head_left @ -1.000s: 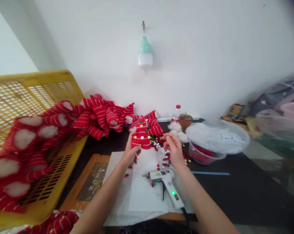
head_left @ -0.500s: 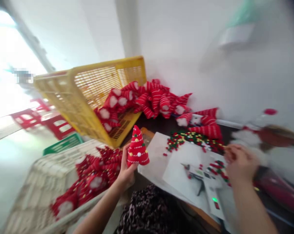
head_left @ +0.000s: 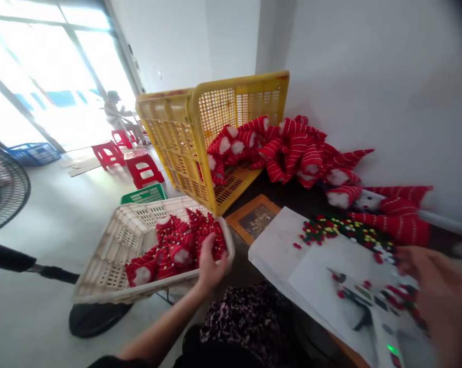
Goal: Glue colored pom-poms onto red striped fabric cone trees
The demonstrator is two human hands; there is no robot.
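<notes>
My left hand is over the near right corner of a white plastic basket, thumb and fingers apart, beside red stuffed cones dotted with small pom-poms. A cone lies just behind its fingers. At the right edge my right hand is blurred, fingers bent over the edge of a pile of small red, green, yellow and white pom-poms; whether it holds anything is unclear. Between the hands, a white glue gun with a green light lies on white paper.
A yellow crate lies on its side on the dark table, with plain red striped cones spilling out along the wall. A wooden-framed board lies by the paper. Left are a fan, red stools and a distant seated person.
My left hand has gone from holding up a decorated red cone to the white basket, letting the cone go among the others. The view has swung left; the right hand stays by the pom-poms.
</notes>
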